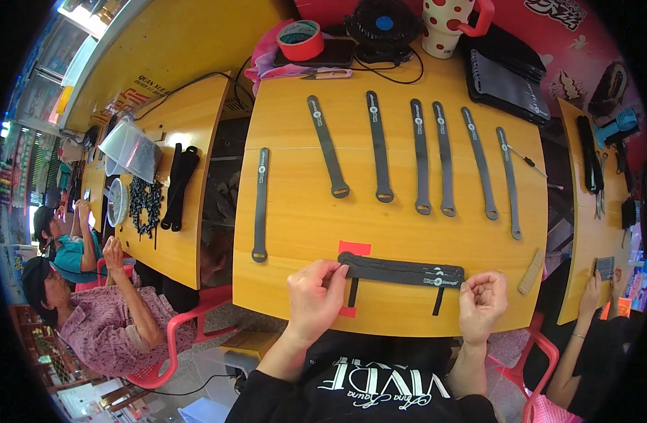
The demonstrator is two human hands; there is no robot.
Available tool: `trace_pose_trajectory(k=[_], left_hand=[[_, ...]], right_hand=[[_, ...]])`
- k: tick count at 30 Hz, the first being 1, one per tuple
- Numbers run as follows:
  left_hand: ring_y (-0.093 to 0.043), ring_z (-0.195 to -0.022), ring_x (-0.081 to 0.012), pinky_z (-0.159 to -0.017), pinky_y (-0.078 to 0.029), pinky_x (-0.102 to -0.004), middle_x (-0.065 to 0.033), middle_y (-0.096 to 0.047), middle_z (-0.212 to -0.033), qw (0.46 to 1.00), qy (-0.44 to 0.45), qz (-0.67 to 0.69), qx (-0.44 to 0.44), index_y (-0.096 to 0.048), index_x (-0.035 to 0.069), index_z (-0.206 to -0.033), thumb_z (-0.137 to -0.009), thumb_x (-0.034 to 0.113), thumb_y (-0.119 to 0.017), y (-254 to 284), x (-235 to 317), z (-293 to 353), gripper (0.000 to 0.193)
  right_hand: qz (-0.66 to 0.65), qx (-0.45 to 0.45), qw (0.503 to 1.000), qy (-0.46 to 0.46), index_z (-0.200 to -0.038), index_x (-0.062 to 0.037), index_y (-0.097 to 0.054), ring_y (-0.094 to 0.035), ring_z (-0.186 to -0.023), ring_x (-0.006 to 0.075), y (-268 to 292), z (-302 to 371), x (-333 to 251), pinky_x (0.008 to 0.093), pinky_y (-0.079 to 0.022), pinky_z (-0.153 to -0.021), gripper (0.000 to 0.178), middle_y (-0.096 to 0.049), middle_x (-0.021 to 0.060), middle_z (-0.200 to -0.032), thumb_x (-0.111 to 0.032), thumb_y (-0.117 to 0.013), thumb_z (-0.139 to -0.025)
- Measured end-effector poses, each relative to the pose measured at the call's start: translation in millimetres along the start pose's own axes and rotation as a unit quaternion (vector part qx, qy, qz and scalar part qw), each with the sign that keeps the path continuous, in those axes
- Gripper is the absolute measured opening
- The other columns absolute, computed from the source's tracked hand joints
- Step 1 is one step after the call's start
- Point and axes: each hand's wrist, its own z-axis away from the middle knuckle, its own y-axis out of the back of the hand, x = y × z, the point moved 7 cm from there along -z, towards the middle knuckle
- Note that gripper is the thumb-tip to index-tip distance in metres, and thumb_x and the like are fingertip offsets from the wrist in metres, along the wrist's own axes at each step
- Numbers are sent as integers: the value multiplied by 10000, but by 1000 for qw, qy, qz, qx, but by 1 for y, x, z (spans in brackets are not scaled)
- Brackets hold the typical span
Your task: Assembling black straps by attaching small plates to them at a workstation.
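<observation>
A short stack of black straps (401,271) lies crosswise near the front edge of the table, over two narrow black strips (437,302). My left hand (315,292) pinches the stack's left end between thumb and fingers, beside a piece of red tape (355,248). At the opposite end, my right hand (483,299) is closed, with thumb and forefinger at the straps' right tip. Farther back, several single straps lie spread out, among them a strap (260,204) at the left and a strap (509,183) at the right. Each has a slotted end toward me.
A tape roll (299,40), small black fan (384,28), dotted tumbler (444,28) and spiral notebook (503,88) stand along the back. A beige strip (530,272) lies by the right edge. Co-workers sit at the left table (175,247) and right table (584,247).
</observation>
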Motion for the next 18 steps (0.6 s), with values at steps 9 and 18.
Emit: trace_pose_trajectory(k=[9,18], left_hand=[[-583,-519,-140,-497,-446,-267,-117,-626,-607,999,11,-40,-9,-647,-43,-769,-794,-1,-731,4,-2,-5,97],[-603,-563,-305,-510,-448,-373,-154,-610,-641,999,-15,-48,-18,-604,-6,-742,-801,8,-696,0,-1,-4,110]], right_hand=[[5,1,1000,-1,-943,-39,-501,-468,-601,12,0,-1,0,153,-348,-526,259,-525,-7,-788,139,-608,-789],[10,6,1000,0,-948,-38,-506,-468,-600,8,2,0,1,149,-350,-524,258,-525,-8,-795,135,-618,-793]])
